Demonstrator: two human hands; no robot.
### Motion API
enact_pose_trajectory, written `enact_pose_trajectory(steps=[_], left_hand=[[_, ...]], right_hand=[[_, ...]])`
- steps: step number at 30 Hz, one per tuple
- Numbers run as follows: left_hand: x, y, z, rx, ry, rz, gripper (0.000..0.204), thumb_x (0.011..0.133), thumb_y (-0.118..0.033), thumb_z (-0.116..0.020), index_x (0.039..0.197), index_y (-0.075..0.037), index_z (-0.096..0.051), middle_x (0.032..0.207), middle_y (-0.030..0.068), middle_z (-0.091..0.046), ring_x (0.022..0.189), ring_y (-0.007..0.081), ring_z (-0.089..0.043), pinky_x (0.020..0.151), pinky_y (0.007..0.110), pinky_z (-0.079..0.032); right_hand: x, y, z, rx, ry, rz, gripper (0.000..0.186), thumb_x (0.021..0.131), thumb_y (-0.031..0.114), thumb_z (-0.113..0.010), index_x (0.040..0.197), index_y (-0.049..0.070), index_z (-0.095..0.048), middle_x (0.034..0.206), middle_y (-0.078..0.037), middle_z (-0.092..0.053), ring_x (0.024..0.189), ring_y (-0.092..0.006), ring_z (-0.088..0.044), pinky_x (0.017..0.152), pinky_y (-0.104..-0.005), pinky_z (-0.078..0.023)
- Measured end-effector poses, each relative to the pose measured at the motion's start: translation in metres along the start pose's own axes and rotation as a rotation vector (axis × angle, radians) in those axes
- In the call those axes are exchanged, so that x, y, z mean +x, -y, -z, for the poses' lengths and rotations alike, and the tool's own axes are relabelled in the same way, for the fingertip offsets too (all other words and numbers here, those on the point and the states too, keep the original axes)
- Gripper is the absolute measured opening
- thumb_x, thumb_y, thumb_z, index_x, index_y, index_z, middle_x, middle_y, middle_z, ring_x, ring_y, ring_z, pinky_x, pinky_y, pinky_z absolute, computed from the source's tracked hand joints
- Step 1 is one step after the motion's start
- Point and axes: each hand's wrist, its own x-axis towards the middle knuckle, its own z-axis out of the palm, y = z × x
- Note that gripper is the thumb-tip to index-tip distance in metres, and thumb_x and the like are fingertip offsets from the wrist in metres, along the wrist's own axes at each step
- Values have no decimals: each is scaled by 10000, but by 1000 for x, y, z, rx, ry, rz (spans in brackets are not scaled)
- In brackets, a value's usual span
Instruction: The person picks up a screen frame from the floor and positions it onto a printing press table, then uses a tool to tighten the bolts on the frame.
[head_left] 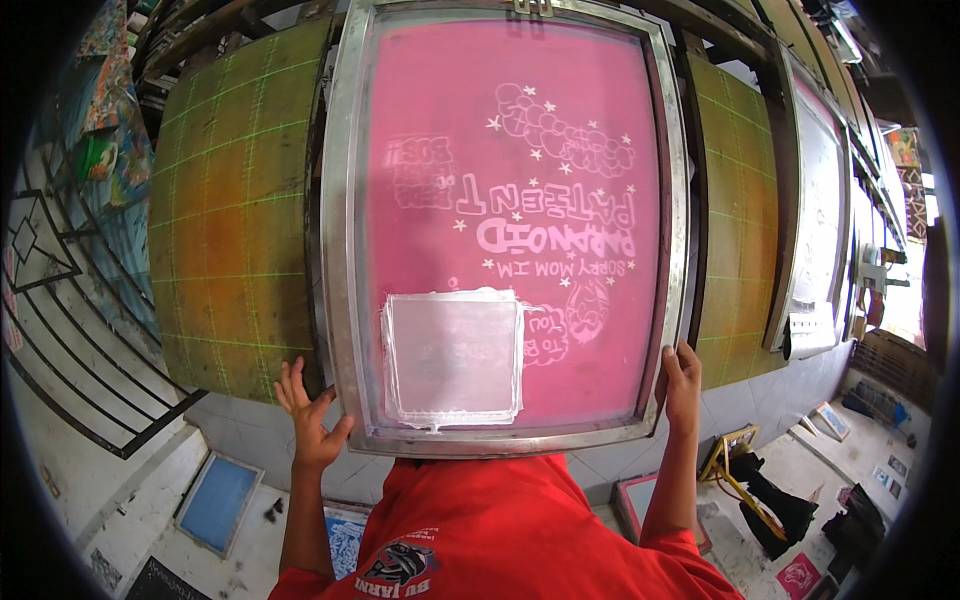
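A large screen printing frame (510,441) with a metal rim lies in front of me, its near edge close to my red shirt. Its pink mesh (590,390) carries pale lettering, small stars and line drawings. A whitish rectangle (455,355) with rough white borders sits at the mesh's near left. My right hand (683,382) grips the rim's right side close to the near corner. Beside the near left corner, my left hand (312,415) has its fingers spread, with the thumb side at the rim; whether it touches is unclear.
Yellow-green boards with bright grid lines flank the frame, one at left (235,220) and one at right (735,220). Another printing frame (815,220) stands further right. Below left are a black metal railing (90,400) and a blue-meshed frame (220,503). Black cloth (775,505) lies at lower right.
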Motion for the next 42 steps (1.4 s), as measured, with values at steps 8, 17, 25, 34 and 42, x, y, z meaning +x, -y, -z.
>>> enact_pose_trajectory(steps=[8,17,25,34,42], left_hand=[[1,-1,0,0,3,16,569,800,-562,-597,1026,-50,-697,1510,242,-206,1410,455,-92,1082,622,48],[1,-3,1,1,8,25,595,804,-595,-580,1015,-53,-703,1512,241,-202,1413,451,-85,1080,626,49],[0,-3,1,-10,9,23,601,801,-595,-582,1027,-52,-702,1512,242,-201,1414,451,-80,1077,629,53],[2,2,-1,17,-12,-29,553,816,-560,-582,1010,-47,-662,1514,250,-201,1411,457,-93,1078,639,29],[-9,17,-12,61,-52,-115,544,905,-566,-451,1213,-123,-524,1540,209,-174,1420,443,-89,1075,656,28]], right_hand=[[3,-2,-8,-17,-37,130,159,969,163,-525,1009,28,-597,629,72,-459,473,-18,-342,435,-216,-235],[2,0,-15,20,-92,144,133,965,126,-527,985,23,-607,751,79,-521,650,3,-394,559,-195,-302],[-1,10,-14,8,-57,65,125,963,143,-533,937,36,-591,722,80,-486,632,-5,-385,547,-199,-300],[-1,1,-7,-51,-49,20,229,952,175,-544,1081,-7,-596,693,56,-515,545,-22,-386,472,-214,-295],[-2,-5,-7,58,-33,129,306,960,168,-534,1179,-42,-572,940,-21,-605,839,-76,-518,748,-231,-419]])
